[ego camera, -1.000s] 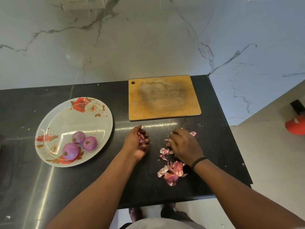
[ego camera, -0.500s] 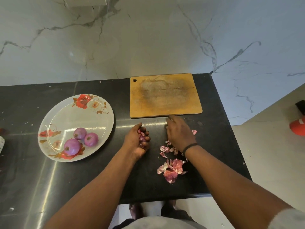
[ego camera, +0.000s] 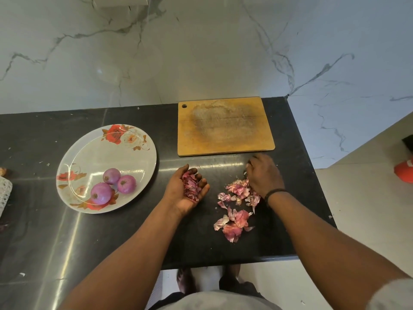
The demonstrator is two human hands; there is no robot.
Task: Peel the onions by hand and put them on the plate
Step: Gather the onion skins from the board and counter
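Your left hand [ego camera: 186, 191] lies palm up on the black countertop [ego camera: 134, 231], fingers loosely cupped round a handful of onion skins [ego camera: 190, 184] that fills the palm. Your right hand [ego camera: 263, 175] is palm down on the counter just in front of the cutting board, fingers bent and spread against the surface at the far edge of the loose peels; whether it actually pinches a scrap you can't tell, the fingertips are hidden under the hand. A black wristband [ego camera: 274, 193] sits on that wrist. The two hands are apart, with bare counter between them. Loose peel scraps [ego camera: 239, 193] lie against the right hand's near side, and a second bigger clump of peels [ego camera: 233, 224] lies nearer to you, close to the counter's front edge. The wooden cutting board [ego camera: 225, 127] lies flat behind both hands against the marble wall [ego camera: 201, 52], with a hanging hole in its far left corner. Left of your left hand sits the floral plate [ego camera: 89, 151], flat on the counter, with three peeled onions [ego camera: 111, 184] grouped in its near part, touching one another. At the far left edge a white lacy object [ego camera: 4, 193] is cut off by the frame. An orange object [ego camera: 404, 171] sits on the floor at far right.
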